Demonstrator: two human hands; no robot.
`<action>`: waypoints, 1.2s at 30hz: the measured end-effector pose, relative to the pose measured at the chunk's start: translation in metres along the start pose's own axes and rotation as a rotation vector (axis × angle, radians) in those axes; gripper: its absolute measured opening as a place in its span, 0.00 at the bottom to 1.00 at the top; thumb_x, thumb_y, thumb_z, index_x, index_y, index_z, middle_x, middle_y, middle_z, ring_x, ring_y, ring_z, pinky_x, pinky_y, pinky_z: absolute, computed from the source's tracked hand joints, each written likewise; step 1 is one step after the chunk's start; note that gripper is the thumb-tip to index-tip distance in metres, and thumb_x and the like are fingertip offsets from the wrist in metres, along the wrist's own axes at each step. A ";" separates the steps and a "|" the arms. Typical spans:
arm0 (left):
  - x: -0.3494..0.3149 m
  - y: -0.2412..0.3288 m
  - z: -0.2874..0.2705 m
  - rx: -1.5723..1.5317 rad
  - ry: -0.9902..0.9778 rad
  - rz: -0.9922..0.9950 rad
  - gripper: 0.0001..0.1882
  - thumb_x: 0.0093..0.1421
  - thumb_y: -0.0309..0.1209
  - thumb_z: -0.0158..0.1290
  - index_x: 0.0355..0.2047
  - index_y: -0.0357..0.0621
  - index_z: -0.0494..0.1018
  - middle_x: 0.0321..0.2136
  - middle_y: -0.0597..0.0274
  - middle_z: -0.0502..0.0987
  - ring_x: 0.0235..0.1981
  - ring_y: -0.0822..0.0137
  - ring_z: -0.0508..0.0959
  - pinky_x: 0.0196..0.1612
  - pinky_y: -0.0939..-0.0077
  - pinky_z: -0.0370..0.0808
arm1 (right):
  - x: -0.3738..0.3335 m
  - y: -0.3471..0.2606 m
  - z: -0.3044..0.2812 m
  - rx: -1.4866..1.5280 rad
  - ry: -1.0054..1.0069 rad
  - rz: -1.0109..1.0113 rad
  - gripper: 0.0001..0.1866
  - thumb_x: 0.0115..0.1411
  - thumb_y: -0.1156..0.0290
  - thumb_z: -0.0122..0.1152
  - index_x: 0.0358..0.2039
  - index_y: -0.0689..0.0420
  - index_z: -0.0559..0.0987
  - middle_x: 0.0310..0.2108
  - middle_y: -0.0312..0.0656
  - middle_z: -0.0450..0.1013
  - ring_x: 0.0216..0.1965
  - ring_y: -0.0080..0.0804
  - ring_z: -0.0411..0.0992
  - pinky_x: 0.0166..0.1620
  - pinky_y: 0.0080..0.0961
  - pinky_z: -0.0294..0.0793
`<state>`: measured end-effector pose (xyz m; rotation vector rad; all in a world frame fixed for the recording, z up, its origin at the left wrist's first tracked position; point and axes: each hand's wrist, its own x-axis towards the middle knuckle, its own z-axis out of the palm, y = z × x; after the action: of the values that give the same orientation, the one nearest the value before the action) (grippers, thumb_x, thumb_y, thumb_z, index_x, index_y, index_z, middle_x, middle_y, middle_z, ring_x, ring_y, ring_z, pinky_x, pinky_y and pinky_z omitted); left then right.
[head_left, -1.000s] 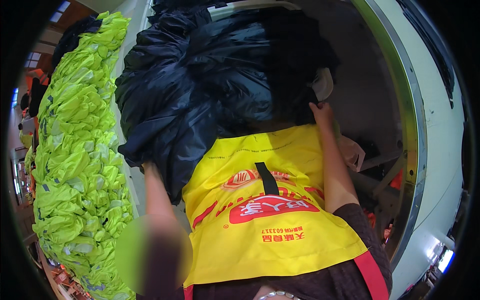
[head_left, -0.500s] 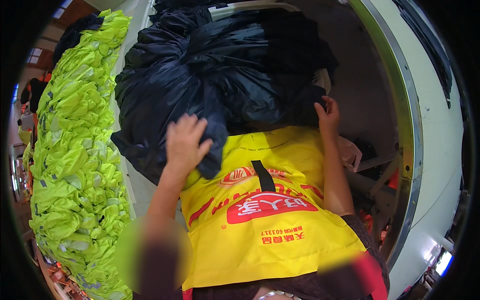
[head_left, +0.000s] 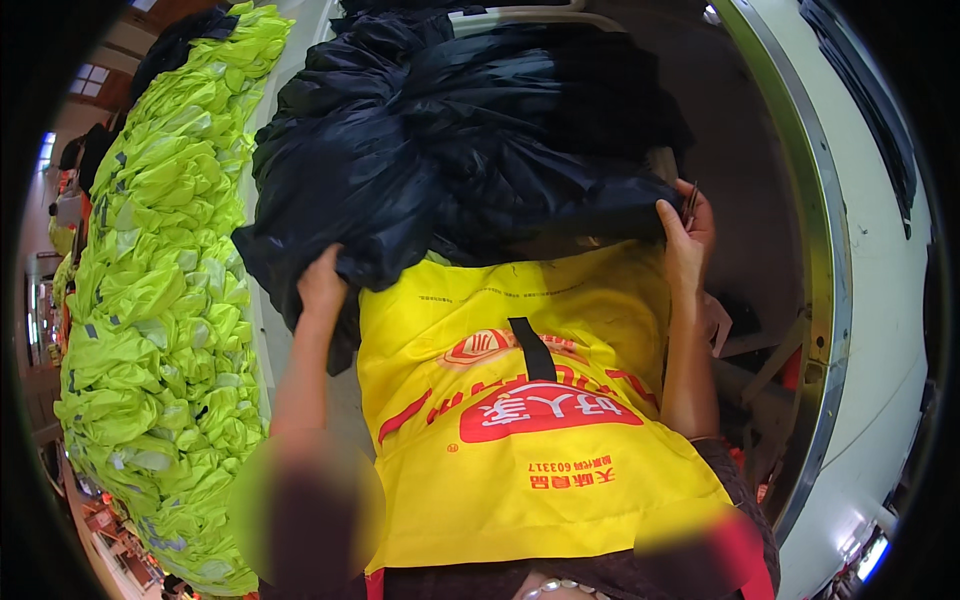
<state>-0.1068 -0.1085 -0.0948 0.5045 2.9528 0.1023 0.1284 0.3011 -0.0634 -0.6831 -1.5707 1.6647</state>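
A big heap of thin, shiny dark navy cloth (head_left: 400, 150) lies bunched in front of me. At its near left edge my left hand (head_left: 322, 290) is closed on a fold, with the fingertips lost in the cloth. My right hand (head_left: 688, 238) pinches the heap's right edge between thumb and fingers. Something thin and dark, perhaps a small metal tool (head_left: 691, 203), shows among the right fingers; I cannot make out its kind. Below the cloth, my yellow apron (head_left: 590, 510) with red print covers my lap.
A long pile of neon yellow-green garments (head_left: 160, 330) runs along the left, with dark cloth (head_left: 180, 45) at its far end. To the right curves a metal-edged pale table (head_left: 880, 330). A white tubular frame (head_left: 540, 16) stands behind the heap.
My left hand has gone from lying spread on top of the cloth to gripping its left edge. The right hand has closed on the right edge, and the near cloth has been lifted back.
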 end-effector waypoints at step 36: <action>-0.097 0.146 -0.075 -1.430 -0.632 0.250 0.18 0.48 0.17 0.49 0.42 0.36 0.72 0.34 0.60 0.75 0.37 0.72 0.75 0.42 0.82 0.71 | -0.116 -0.067 0.105 -0.051 -0.967 -0.091 0.32 0.44 0.75 0.62 0.51 0.59 0.62 0.41 0.49 0.71 0.30 0.37 0.74 0.34 0.24 0.74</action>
<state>0.0200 -0.0070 0.0052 0.4776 1.5672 1.5339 0.1236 0.1446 0.0020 0.2524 -2.2331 2.0116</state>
